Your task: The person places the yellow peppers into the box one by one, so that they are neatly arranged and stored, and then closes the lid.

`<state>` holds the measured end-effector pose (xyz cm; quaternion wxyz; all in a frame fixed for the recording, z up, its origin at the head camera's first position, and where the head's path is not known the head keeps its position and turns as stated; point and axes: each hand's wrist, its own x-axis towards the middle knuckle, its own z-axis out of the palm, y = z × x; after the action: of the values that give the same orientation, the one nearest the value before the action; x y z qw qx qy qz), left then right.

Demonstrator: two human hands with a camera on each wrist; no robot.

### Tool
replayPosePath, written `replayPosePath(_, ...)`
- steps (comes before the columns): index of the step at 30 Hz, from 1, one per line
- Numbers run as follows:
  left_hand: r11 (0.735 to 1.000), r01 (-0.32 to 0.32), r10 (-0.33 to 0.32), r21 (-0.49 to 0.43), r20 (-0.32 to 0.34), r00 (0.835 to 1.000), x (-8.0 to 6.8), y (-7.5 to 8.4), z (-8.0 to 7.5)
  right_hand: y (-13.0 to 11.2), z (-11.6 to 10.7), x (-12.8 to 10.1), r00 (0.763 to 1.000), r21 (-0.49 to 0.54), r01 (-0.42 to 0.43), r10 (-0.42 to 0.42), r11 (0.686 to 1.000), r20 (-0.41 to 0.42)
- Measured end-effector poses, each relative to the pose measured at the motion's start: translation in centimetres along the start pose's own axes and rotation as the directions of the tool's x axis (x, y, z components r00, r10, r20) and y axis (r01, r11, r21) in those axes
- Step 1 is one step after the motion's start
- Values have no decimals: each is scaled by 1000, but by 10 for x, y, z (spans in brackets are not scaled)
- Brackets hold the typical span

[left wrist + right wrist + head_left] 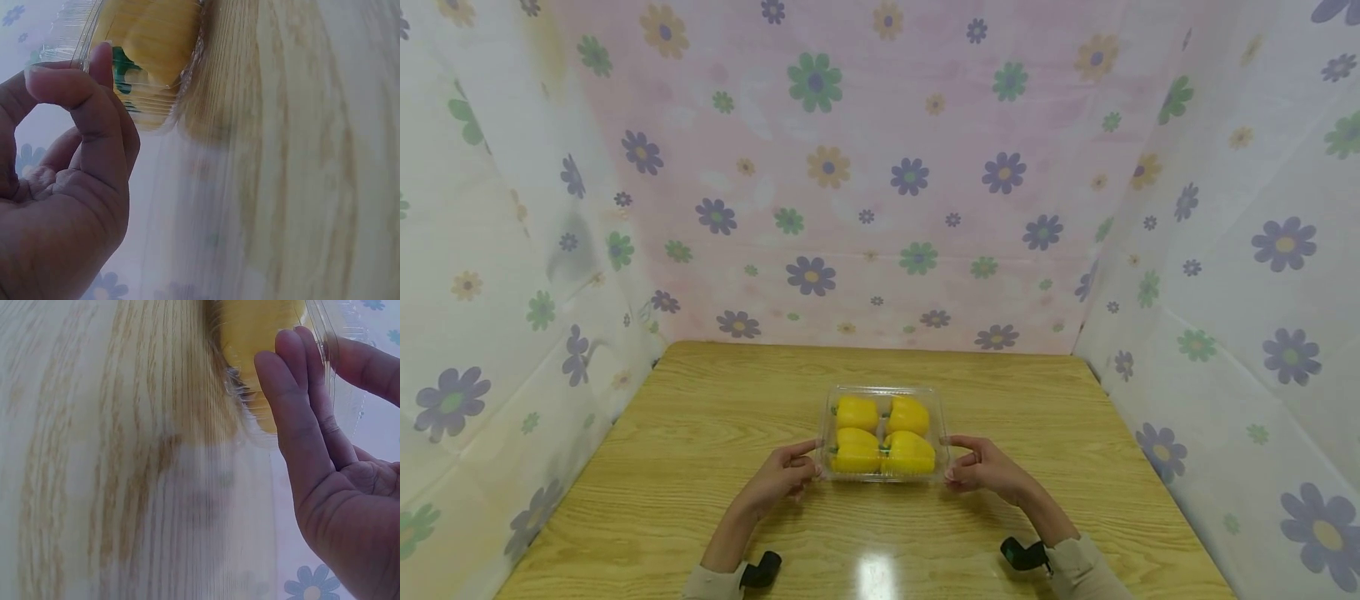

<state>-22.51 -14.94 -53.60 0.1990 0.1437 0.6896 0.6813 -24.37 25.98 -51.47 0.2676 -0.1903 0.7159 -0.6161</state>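
A clear plastic container (883,390) with several yellow bell peppers (909,452) in it is at the middle of the table. At its left side my left hand (778,477) pinches the rim. My right hand (991,470) grips the opposite rim. In the left wrist view, curled fingers overlap the container's edge, and a green stem (124,70) shows through the ribbed plastic. The right wrist view has the rim running between the thumb and the longer fingers (290,409). The container's underside is close over the wood; the peppers' lower parts are hidden.
The wood-grain table (730,392) has a shiny light reflection near its front. Flower-printed cloth (865,250) stands behind it and along both sides. Black devices (762,570) are strapped at the two wrists, beside beige sleeves (1086,571).
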Motion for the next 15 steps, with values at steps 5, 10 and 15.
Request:
replayPosePath(5, 1000, 9, -9, 1, -6, 1000, 0, -1, 0, 1, 0, 0, 1000, -1, -13, 13, 1000, -9)
replayPosePath(10, 1000, 18, -18, -3, -15, 1000, 0, -1, 1, 2, 0, -1, 1000, -1, -17, 17, 1000, -16)
replayPosePath(15, 1000, 8, -8, 5, -12, 1000, -2, 0, 2, 3, 0, 0, 1000, 1, -8, 8, 1000, -15)
